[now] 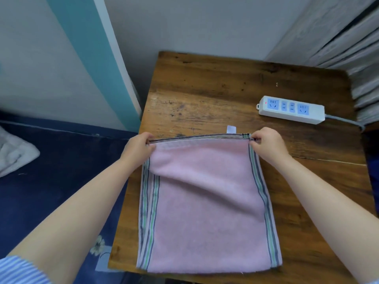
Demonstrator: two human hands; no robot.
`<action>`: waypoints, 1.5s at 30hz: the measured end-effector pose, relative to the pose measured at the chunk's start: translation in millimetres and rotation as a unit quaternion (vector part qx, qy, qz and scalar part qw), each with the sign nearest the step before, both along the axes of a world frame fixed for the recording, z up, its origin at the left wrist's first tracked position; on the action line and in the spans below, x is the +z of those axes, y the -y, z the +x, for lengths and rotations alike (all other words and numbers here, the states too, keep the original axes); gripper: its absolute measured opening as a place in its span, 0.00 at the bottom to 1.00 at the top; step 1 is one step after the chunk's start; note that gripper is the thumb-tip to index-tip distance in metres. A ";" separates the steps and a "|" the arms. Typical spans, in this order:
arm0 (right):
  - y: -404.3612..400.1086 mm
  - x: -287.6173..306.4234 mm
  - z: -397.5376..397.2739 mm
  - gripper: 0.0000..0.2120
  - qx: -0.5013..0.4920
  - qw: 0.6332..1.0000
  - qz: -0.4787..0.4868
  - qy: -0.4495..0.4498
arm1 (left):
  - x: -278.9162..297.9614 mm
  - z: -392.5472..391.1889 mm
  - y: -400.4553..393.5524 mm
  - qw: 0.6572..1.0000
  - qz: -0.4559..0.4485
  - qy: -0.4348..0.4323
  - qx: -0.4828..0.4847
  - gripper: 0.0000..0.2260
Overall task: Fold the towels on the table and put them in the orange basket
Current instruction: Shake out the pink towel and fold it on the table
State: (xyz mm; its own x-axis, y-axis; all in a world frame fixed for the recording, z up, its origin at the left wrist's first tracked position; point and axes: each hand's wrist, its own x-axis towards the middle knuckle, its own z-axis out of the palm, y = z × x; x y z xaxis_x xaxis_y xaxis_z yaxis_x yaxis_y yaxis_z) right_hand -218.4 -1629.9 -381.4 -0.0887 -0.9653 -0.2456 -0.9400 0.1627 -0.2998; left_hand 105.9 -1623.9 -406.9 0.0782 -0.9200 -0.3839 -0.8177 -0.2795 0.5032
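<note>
Both hands, left (138,149) and right (266,143), pinch the pink towel's (205,201) far corners on the tabletop (225,89), keeping its edge taut to square the fold.

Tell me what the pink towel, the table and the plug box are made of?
Pink towel: looks like soft, fuzzy terry cloth with woven striped edges. Table: seems wooden, with dark grain and worn patches, though maybe only a wood-look surface. Power strip: smooth, shiny white plastic, probably.

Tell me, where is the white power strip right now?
In the head view the power strip lies on the wooden table, near its far right edge, just beyond the right hand and pink towel.
</note>
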 end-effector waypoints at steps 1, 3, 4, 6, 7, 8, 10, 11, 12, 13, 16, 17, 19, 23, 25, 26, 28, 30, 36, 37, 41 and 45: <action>4.0 -2.6 0.6 0.11 0.010 1.000 0.004 -0.006 | -2.7 2.6 0.0 1.000 0.018 0.005 -0.002 0.16; 11.1 -5.4 2.1 0.11 0.017 1.000 0.015 -0.012 | -6.2 10.7 -0.5 0.999 0.034 0.021 -0.005 0.16; 14.8 -6.1 2.4 0.11 0.019 0.999 0.027 -0.016 | -6.8 15.4 0.0 0.999 0.033 0.028 0.000 0.16; 21.0 -7.1 2.0 0.12 0.033 0.998 0.058 -0.017 | -6.3 21.9 2.3 0.999 0.027 0.041 0.002 0.14; 23.2 -6.9 1.5 0.12 0.041 0.996 0.074 -0.010 | -5.9 23.7 3.3 0.999 0.028 0.042 -0.003 0.13; 24.8 -6.3 0.9 0.12 0.045 0.995 0.089 0.001 | -5.3 24.8 4.8 0.999 0.032 0.031 -0.006 0.11; 27.6 -3.8 -0.7 0.12 0.047 0.992 0.112 0.018 | -2.2 25.9 7.1 0.997 0.064 -0.037 0.009 0.07; 28.7 -2.4 -1.9 0.12 0.050 0.992 0.118 0.022 | -0.8 27.1 8.0 0.993 0.084 -0.075 0.019 0.06; 30.0 -1.2 -3.2 0.12 0.055 0.991 0.121 0.021 | 0.9 28.3 9.1 0.990 0.098 -0.101 0.022 0.04; 31.2 -0.5 -3.5 0.12 0.062 0.991 0.121 0.020 | 2.5 30.1 9.7 0.988 0.105 -0.111 0.022 0.03; 33.0 1.7 -4.2 0.10 0.066 0.992 0.107 0.026 | 6.1 32.0 13.8 0.988 0.091 -0.127 0.017 0.03; 33.3 2.5 -3.5 0.08 0.065 0.992 0.104 0.030 | 7.4 32.5 14.5 0.989 0.083 -0.123 0.013 0.04; 33.0 3.4 -3.0 0.06 0.065 0.992 0.101 0.040 | 8.7 33.0 16.1 0.991 0.073 -0.109 0.000 0.04; 30.9 8.7 -9.7 0.05 0.073 0.990 0.094 0.072 | 10.3 31.1 15.8 0.992 0.073 -0.096 -0.024 0.10; 29.4 14.0 -15.0 0.07 0.080 0.990 0.095 0.070 | 11.9 29.8 14.3 0.994 0.070 -0.077 -0.042 0.15; 28.1 16.4 -17.7 0.09 0.082 0.990 0.096 0.069 | 12.9 28.9 13.8 0.994 0.070 -0.069 -0.046 0.15; 24.8 22.8 -19.9 0.14 0.087 0.989 0.102 0.068 | 17.0 25.5 12.0 0.994 0.077 -0.048 -0.063 0.12; 20.7 31.5 -18.8 0.15 0.099 0.988 0.105 0.058 | 24.7 21.7 9.8 0.990 0.088 0.006 -0.110 0.11; 20.4 81.9 -12.6 0.07 0.136 0.989 0.052 -0.037 | 79.3 13.2 16.4 0.976 0.060 0.113 -0.177 0.13; 20.5 91.4 -10.6 0.09 0.130 0.989 0.028 -0.059 | 91.9 11.4 19.2 0.978 0.042 0.115 -0.170 0.13; 33.5 151.4 -4.7 0.13 0.050 0.987 -0.094 -0.124 | 169.0 -10.2 47.8 0.983 -0.091 0.111 -0.111 0.13; 43.6 247.0 -2.3 0.14 -0.045 0.958 -0.277 -0.058 | 273.8 -33.8 68.4 0.955 -0.274 0.078 -0.077 0.13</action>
State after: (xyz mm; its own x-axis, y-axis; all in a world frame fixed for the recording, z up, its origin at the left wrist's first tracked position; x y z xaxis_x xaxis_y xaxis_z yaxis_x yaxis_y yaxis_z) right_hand -220.6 -1673.5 -134.4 -0.1731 -0.9322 0.3178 -0.9618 0.0905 -0.2583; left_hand 72.1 -1692.3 -133.1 -0.0565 -0.9848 0.1645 -0.9048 0.1201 0.4086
